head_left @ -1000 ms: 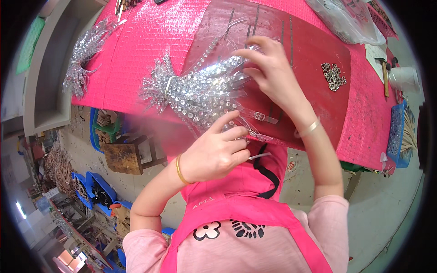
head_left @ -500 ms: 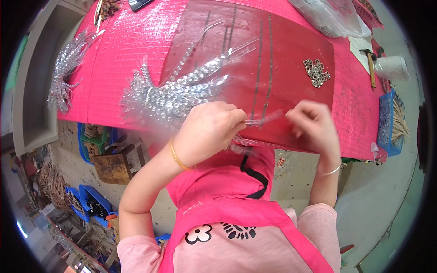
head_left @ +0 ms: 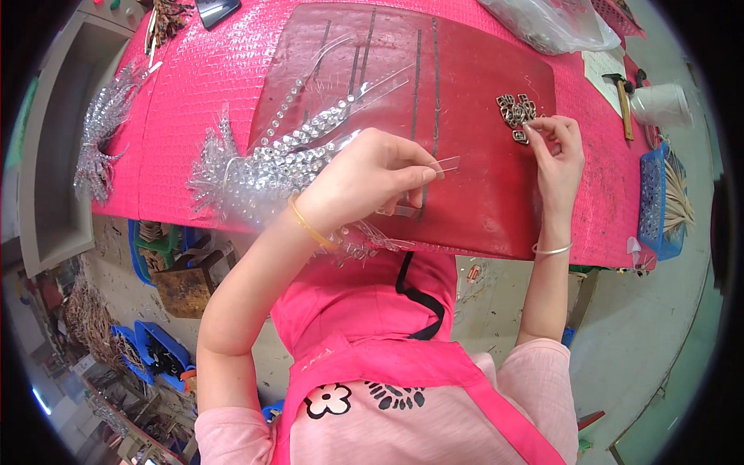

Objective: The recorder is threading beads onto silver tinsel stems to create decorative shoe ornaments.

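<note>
My left hand [head_left: 378, 172] pinches the end of a clear plastic strap [head_left: 449, 163], whose tip sticks out past my thumb and forefinger. My right hand [head_left: 559, 159] is at the small pile of silvery metal buckles [head_left: 514, 111], thumb and forefinger closed at the edge of one buckle [head_left: 520, 137] on its near side. A tied bundle of clear straps studded with rhinestones [head_left: 263, 177] lies left of my left hand, its strips fanned over the dark red mat [head_left: 480, 186]. More clear straps [head_left: 364, 236] hang at the table edge beneath my left wrist.
On the pink table cover [head_left: 182, 116] lies another glittering bundle [head_left: 101, 132] at far left. A phone [head_left: 217, 11] and a plastic bag [head_left: 554, 23] are at the back. To the right are a hammer [head_left: 623, 105], a white spool [head_left: 663, 105] and a blue basket [head_left: 661, 203].
My right hand has moved away from the strap, up to the buckles. My left hand has risen slightly, still holding the strap. The whole view has shifted a little.
</note>
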`<state>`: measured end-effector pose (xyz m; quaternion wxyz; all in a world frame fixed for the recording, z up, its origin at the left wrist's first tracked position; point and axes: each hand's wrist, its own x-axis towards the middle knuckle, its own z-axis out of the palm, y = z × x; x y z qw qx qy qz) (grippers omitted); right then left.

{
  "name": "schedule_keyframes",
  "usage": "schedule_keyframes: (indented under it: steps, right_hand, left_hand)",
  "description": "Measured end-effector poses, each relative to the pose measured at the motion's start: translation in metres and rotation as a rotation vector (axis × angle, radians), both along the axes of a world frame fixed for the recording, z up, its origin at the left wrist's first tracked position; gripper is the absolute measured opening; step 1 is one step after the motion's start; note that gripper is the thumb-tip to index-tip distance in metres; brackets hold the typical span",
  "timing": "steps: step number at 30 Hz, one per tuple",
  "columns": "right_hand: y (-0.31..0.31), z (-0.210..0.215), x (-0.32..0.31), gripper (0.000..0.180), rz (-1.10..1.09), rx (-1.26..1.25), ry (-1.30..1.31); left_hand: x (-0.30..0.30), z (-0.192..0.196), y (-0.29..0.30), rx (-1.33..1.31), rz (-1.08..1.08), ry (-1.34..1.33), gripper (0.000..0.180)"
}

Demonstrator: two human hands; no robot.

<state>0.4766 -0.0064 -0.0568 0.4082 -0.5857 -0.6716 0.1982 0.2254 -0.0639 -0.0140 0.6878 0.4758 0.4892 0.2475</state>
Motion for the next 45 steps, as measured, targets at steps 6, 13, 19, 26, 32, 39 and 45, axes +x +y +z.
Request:
schedule_keyframes:
  steps: [6, 13, 19, 26, 32, 39, 45]
  right_hand:
    - [-0.046, 0.003, -0.009, 0.007, 0.394, -0.033, -0.213]
    - [-0.046, 0.004, 0.0, 0.008, 0.133, -0.356, 0.208]
    - [-0.042, 0.005, -0.023, 0.012, 0.135, -0.307, -0.114]
    - [-0.061, 0.006, -0.037, 0.006, 0.164, -0.499, 0.568]
    - [-0.054, 0.031, -0.051, 0.012, 0.319, -0.643, 0.666]
    - [-0.051, 0.022, -0.059, 0.017, 0.353, -0.568, 0.788]
    - [-0.06, 0.018, -0.068, 0.017, 0.375, -0.633, 0.966]
  left_hand:
    - [-0.001, -0.002, 0.001, -0.012, 0.017, -0.031, 0.02]
    - [-0.001, -0.005, -0.003, 0.053, 0.022, -0.014, 0.021]
    - [-0.001, -0.004, -0.005, 0.079, 0.007, 0.009, 0.022]
    - [-0.001, -0.007, -0.005, 0.064, 0.051, -0.027, 0.02]
    - [-0.003, -0.001, -0.004, 0.034, 0.067, -0.07, 0.017]
    - [-0.003, -0.002, -0.006, 0.049, 0.052, -0.108, 0.017]
    - [-0.005, -0.004, -0.005, 0.013, 0.088, -0.165, 0.016]
